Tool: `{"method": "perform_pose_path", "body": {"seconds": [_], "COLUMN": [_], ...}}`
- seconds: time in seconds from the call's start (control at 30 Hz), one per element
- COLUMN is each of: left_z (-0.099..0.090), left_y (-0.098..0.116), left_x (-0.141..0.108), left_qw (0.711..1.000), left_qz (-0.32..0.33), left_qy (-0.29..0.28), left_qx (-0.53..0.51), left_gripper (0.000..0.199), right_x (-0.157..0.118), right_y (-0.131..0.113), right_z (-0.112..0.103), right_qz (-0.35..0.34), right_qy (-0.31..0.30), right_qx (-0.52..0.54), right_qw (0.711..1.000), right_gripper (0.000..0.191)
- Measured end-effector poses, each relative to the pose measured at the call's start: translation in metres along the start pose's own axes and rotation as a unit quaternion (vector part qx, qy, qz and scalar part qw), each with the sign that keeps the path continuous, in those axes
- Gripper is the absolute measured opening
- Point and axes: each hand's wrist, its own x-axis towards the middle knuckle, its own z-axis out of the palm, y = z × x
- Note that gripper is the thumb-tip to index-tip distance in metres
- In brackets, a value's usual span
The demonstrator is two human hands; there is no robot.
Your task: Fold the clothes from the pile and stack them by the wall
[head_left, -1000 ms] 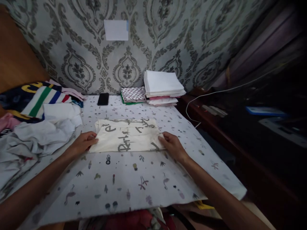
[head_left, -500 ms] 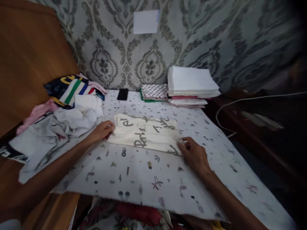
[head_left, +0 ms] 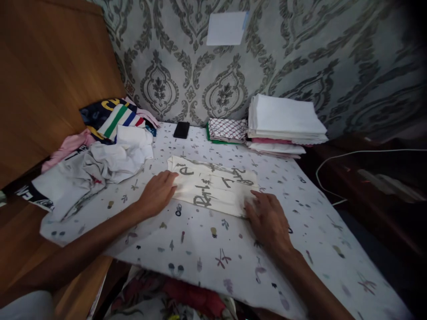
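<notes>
A folded cream garment (head_left: 216, 189) with dark brush-like lettering lies flat on the patterned white sheet. My left hand (head_left: 159, 192) rests at its left end, fingers stretched out over the edge. At the opposite end is my right hand (head_left: 269, 218), its fingers extended over the lower right corner and a little blurred by motion. Neither hand has the cloth closed inside its fingers. The garment is folded into a long rectangle, with a loose-looking fold along its far edge.
To the left lies a heap of crumpled clothes (head_left: 123, 149) beside a wooden panel (head_left: 56, 84). Along the wall are a black phone (head_left: 181, 130), a folded checked cloth (head_left: 228, 130) and a stack of folded white cloths (head_left: 287, 116). A white cable (head_left: 316, 171) hangs at the right.
My left hand has gone from holding the garment's left edge to lying flat on it. The right-hand fingers have loosened from the right edge. The whole view has shifted, moving things rightward.
</notes>
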Motion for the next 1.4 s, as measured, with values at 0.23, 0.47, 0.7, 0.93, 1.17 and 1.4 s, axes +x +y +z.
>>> {"method": "perform_pose_path", "body": {"seconds": [0.23,0.47,0.7,0.93,1.17,1.4], "left_z": [-0.014,0.001,0.001,-0.008,0.034,0.044], "left_y": [-0.048,-0.047,-0.056,-0.033,0.007,0.002], "left_x": [-0.012,-0.010,-0.011,-0.024,-0.043,-0.048], "left_qw": [0.991,0.984,0.995,0.998,0.978,0.975], "left_qz": [-0.114,-0.090,-0.076,-0.046,0.164,0.163], "left_qy": [-0.056,-0.037,-0.050,0.006,-0.118,-0.145], "left_qx": [-0.051,-0.152,-0.044,0.042,0.047,0.042], "left_gripper": [0.037,0.034,0.035,0.028,0.071,0.076], "right_x": [-0.022,-0.024,-0.024,-0.019,-0.017,-0.027], "right_y": [0.026,0.026,0.031,0.022,-0.004,0.006], "right_z": [0.004,-0.001,-0.008,-0.013,0.016,0.031], "right_qz": [0.079,0.065,0.042,-0.012,-0.245,-0.259], "right_qy": [0.008,-0.009,-0.041,0.004,-0.040,-0.069], "right_qx": [-0.015,0.043,0.048,-0.012,-0.053,-0.115], "right_qw": [0.997,0.997,0.997,1.000,0.967,0.957], "right_gripper": [0.049,0.036,0.033,0.038,0.050,0.060]}}
